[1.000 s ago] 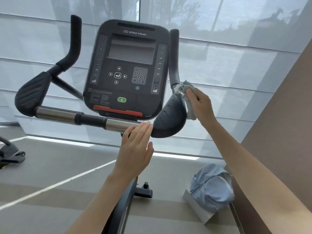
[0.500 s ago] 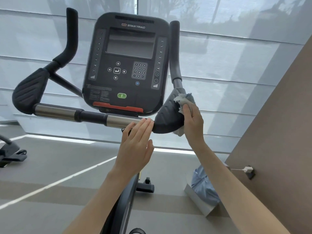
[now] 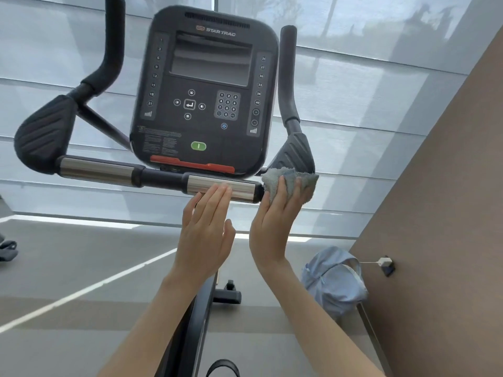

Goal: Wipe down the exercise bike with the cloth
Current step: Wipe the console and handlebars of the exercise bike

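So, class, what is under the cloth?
The right hand holds the cloth over the lower end of the arm pad, beside the chrome bar. Only the pad's top shows; the rest is covered.

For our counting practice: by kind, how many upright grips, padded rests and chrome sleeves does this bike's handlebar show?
Upright grips: 2
Padded rests: 2
Chrome sleeves: 2
Total: 6

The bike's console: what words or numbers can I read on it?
"STAR TRAC": top of the console.
"12", "15", "18", "21": left column; higher ones blurred.
"24", "27", "30", "33", "36", "40": right column.
"1" to "9", "0": keypad.
Fine print, lower left: too small to read.
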`<state>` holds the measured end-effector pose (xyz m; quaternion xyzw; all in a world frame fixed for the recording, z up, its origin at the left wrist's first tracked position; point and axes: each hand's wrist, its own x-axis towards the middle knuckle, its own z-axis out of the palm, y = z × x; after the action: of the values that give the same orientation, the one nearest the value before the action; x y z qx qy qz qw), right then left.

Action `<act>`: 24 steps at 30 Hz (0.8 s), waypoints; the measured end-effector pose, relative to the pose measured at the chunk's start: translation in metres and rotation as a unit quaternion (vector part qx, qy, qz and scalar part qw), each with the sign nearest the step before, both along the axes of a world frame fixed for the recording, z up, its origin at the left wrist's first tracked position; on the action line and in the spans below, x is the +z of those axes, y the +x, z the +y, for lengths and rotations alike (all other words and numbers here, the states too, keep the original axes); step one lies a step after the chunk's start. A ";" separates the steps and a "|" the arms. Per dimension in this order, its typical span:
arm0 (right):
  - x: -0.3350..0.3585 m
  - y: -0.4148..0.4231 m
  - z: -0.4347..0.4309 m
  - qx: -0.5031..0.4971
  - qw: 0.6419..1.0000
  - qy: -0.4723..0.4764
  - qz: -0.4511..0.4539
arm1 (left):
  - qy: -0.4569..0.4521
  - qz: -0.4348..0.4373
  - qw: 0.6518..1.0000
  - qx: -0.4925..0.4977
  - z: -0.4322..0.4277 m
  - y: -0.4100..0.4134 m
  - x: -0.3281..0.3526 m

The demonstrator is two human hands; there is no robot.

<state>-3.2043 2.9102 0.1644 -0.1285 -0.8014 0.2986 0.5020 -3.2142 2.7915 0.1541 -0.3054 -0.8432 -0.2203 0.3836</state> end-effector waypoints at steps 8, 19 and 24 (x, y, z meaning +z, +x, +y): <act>0.001 0.019 -0.010 -0.020 0.970 0.220 -0.097 | 0.034 -0.013 0.999 0.005 -0.003 -0.002 0.007; 0.125 -0.034 0.098 0.131 0.951 0.234 -0.152 | 0.041 -0.045 0.994 0.089 -0.044 -0.018 0.009; 0.121 -0.064 0.106 0.151 0.854 0.337 -0.366 | 0.004 -0.060 0.991 0.123 -0.056 -0.025 0.004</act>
<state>-3.2683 3.0159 0.2852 0.0717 -0.9884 0.0135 0.1332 -3.2397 2.7360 0.1581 -0.1840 -0.8952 -0.1923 0.3575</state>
